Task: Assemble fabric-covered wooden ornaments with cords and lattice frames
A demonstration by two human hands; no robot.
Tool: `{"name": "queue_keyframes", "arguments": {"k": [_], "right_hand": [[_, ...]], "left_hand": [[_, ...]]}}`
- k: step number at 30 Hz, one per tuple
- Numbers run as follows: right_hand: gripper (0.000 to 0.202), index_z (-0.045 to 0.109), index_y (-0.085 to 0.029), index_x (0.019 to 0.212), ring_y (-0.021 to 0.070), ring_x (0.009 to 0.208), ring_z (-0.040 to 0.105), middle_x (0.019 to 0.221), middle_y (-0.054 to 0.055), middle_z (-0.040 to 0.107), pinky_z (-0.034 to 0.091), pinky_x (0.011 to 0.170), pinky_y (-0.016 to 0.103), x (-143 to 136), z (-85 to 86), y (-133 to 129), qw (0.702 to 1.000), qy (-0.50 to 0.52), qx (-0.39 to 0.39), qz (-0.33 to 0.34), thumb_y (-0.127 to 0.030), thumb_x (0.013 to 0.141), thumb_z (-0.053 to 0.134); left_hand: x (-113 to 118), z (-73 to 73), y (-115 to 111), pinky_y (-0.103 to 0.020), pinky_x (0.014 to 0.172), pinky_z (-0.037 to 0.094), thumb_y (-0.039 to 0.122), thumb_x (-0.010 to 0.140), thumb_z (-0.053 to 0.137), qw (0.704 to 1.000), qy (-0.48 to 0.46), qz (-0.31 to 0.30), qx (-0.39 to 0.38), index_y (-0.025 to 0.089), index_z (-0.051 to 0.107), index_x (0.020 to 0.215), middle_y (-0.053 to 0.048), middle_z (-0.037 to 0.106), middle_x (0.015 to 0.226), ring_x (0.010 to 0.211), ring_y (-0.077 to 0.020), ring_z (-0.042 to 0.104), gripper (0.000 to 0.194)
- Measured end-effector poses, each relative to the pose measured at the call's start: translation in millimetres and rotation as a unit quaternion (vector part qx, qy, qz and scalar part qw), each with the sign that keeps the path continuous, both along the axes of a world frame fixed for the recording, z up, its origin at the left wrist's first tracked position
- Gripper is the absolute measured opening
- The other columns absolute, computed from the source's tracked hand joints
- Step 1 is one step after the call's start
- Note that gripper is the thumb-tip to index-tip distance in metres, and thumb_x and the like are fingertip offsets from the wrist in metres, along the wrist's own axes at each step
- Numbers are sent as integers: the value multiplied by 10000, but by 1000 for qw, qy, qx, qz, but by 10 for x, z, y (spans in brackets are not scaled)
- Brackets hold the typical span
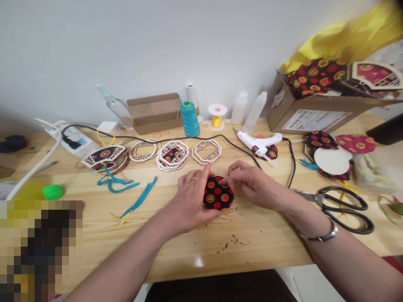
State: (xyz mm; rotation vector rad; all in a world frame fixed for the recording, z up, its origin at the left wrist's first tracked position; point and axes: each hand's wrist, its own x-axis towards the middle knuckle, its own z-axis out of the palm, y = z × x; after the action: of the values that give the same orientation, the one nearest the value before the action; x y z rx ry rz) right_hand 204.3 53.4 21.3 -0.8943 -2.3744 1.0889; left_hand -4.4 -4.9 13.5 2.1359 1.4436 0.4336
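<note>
Hands frame the floral fabric piece; scissors lie nearby.

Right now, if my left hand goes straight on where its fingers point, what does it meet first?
Probably the pale wooden lattice frame, lying just beyond the fingertips of your left hand; the exact gap is hard to judge here.

The left hand holds the edge of a black fabric piece with red and yellow flower prints, while the right hand pinches at its upper right edge, both above the wooden table; behind them lie cut-out wooden frames and a white glue gun, a teal thread cone stands farther back, and black-handled scissors lie beside the right forearm
</note>
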Motion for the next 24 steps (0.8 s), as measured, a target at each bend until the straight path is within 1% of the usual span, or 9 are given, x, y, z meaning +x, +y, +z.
{"name": "queue_keyframes", "arguments": {"k": [3, 7, 11, 19, 24], "right_hand": [[297, 563, -171, 663, 141, 888, 560, 860, 27, 515, 474, 821, 303, 4, 15, -3, 1000, 10, -6, 8, 79, 690, 406], [328, 573, -167, 679, 135, 919, 552, 903, 32, 546, 464, 834, 284, 0, 64, -27, 997, 44, -33, 55, 109, 675, 396], [301, 573, -160, 643, 131, 847, 539, 844, 24, 553, 456, 775, 265, -17, 108, -48, 995, 18, -46, 91, 99, 686, 426], [281, 581, -162, 650, 134, 843, 530, 860, 29, 538, 442, 779, 268, -20, 105, -48, 996, -13, -37, 83, 76, 695, 439], [287, 618, -162, 678, 138, 837, 526, 836, 29, 529, 445, 770, 266, -23, 130, -53, 996, -15, -36, 82, 69, 710, 451]], "left_hand": [[2, 8, 8, -510, 1002, 276, 371, 690, 705, 1000, 2, -1, -4, 250, 72, 1462, -112, 479, 1304, 1204, -324, 374, 1005], [4, 26, 13, -518, 1000, 275, 371, 693, 703, 1000, 9, -1, -15, 233, 65, 1466, -127, 470, 1322, 1217, -334, 358, 1013], [6, 31, 7, -517, 1008, 266, 370, 699, 700, 1000, 11, -6, -13, 243, 46, 1467, -110, 474, 1326, 1215, -327, 356, 1017], [-4, 18, 7, -521, 1008, 259, 378, 703, 699, 1000, 7, -9, -12, 253, 27, 1471, -109, 469, 1337, 1221, -334, 350, 1028], [3, 26, 0, -522, 1009, 257, 380, 707, 696, 1000, 5, -9, -9, 258, 19, 1473, -102, 486, 1325, 1220, -334, 356, 1029]]}}
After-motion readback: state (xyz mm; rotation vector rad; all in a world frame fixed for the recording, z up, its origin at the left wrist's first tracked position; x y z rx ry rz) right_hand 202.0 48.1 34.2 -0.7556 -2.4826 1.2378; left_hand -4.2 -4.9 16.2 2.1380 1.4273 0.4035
